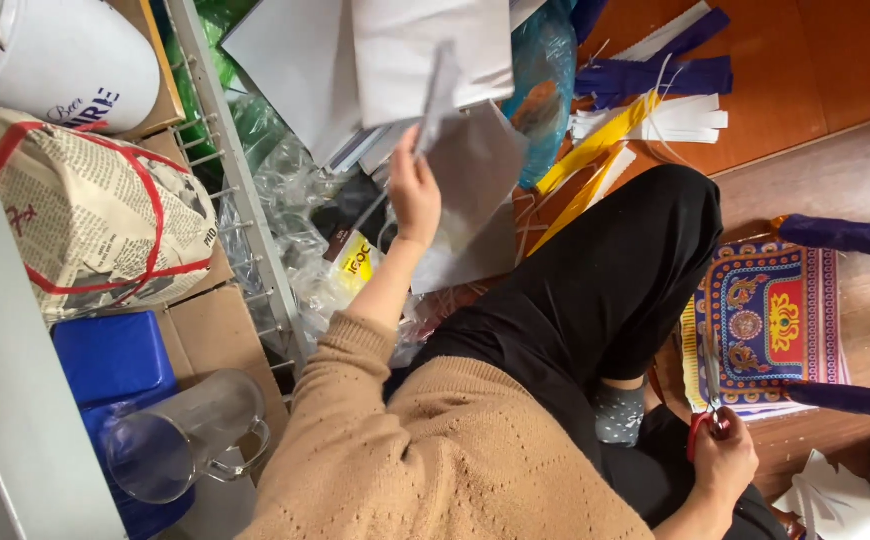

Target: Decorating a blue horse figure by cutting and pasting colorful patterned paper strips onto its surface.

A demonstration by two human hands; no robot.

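My left hand [413, 190] reaches out ahead and grips a grey sheet of paper [470, 165] beneath a stack of white sheets [425, 50]. My right hand [723, 460] rests low at the right by my knee and holds red-handled scissors [707, 395], blades pointing up. An ornate blue, red and yellow patterned paper [770, 320] lies on the wooden floor just beyond the scissors. My legs in black trousers [595, 290] are folded between both hands.
A wire shelf [240, 190] at left carries a newspaper-wrapped bundle [85, 215], a white bucket [65, 55], a blue box [115, 360] and a glass jug [180, 440]. Plastic bags [300, 240] lie beside it. Purple, yellow and white paper strips [655, 95] lie on the floor.
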